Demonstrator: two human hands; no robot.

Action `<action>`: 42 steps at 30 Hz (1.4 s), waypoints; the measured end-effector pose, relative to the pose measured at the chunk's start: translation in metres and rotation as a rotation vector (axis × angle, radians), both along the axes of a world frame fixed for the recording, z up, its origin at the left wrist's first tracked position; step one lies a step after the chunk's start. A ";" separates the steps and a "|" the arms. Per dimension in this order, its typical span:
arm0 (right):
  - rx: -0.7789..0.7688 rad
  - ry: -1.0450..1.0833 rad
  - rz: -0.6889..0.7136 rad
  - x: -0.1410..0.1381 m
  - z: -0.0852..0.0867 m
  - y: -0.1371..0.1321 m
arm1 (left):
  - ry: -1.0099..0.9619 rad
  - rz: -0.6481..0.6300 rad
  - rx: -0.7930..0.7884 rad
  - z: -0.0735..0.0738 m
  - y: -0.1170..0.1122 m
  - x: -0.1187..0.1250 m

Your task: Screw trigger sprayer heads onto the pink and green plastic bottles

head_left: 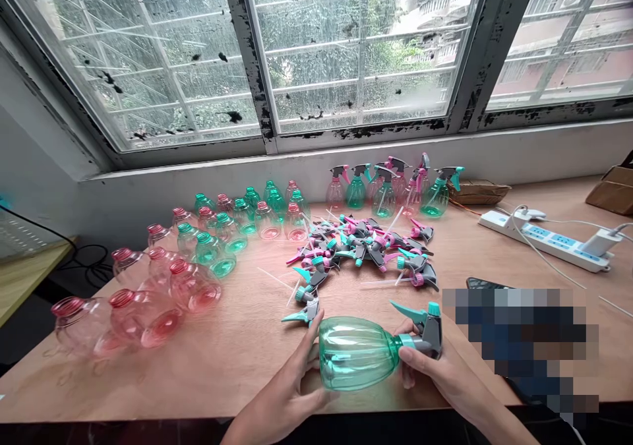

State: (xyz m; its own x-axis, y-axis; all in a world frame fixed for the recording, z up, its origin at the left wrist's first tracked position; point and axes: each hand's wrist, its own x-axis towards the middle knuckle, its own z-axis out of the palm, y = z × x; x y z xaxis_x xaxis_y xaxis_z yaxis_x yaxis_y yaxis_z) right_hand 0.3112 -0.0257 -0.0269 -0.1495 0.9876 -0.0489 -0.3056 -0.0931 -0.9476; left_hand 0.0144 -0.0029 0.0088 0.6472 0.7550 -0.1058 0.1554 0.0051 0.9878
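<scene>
A clear green spray bottle (359, 354) lies on its side in the air near the table's front edge, its base to the left. My left hand (297, 379) cups the base end, thumb below and fingers behind it. At the neck, my right hand (435, 362) is closed around the collar of the grey and teal trigger sprayer (432, 329), which sits on the bottle's mouth. Just beyond my left fingertips rests a loose teal and grey trigger sprayer (305, 313). A pile of pink, teal and grey trigger sprayers (363, 244) spreads behind the bottle.
Open red bottles (146, 316) and green bottles (208, 250) stand in rows on the left. Several bottles with sprayers fitted (383, 194) line the back by the window. On the right are a white power strip (548, 237), cables and a partly blurred phone (487, 283).
</scene>
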 end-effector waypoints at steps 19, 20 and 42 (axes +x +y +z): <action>-0.020 -0.017 -0.051 -0.002 0.010 -0.001 | -0.023 0.010 -0.046 0.002 0.000 0.001; -0.020 -0.016 -0.049 -0.002 0.010 -0.001 | -0.019 0.008 -0.039 0.003 0.000 0.002; -0.023 -0.015 -0.053 -0.003 0.011 -0.001 | 0.000 0.027 -0.020 0.002 -0.001 0.001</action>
State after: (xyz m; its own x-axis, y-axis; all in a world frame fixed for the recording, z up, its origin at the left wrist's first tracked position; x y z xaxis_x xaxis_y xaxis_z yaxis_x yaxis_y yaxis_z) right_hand 0.3080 -0.0268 -0.0157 -0.0961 0.9926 -0.0738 -0.2963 -0.0993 -0.9499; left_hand 0.0153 -0.0035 0.0104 0.6267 0.7698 -0.1214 0.1555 0.0291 0.9874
